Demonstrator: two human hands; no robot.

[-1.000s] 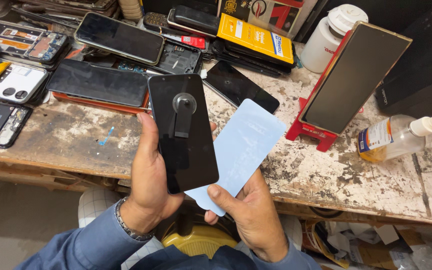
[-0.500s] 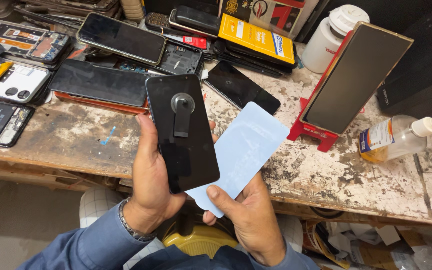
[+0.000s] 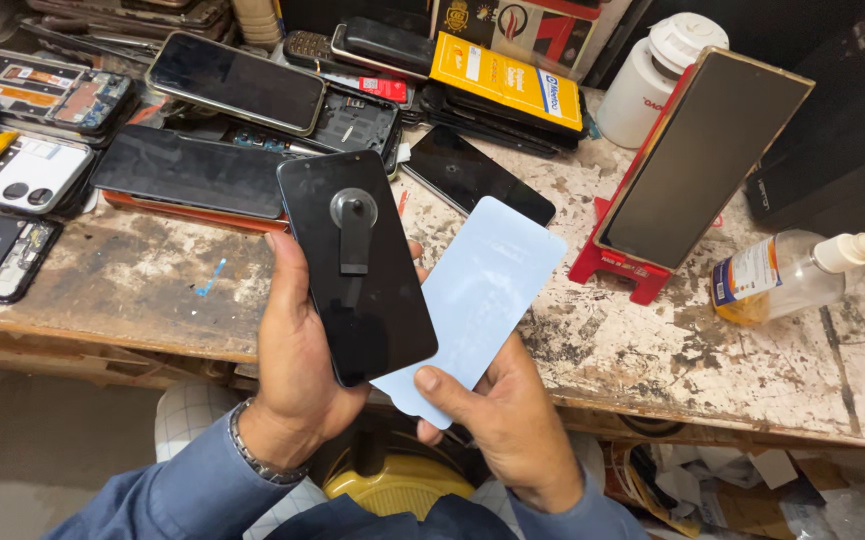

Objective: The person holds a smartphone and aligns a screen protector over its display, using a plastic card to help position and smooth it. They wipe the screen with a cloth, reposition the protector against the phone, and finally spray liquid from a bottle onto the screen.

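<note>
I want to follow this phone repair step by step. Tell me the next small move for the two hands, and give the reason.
Probably bring the pale blue sheet across over the black phone. The left hand holds the phone upright above the workbench, a suction tool stuck on its face. The right hand pinches the sheet by its lower edge, partly tucked behind the phone, so the two are close but not aligned.
</note>
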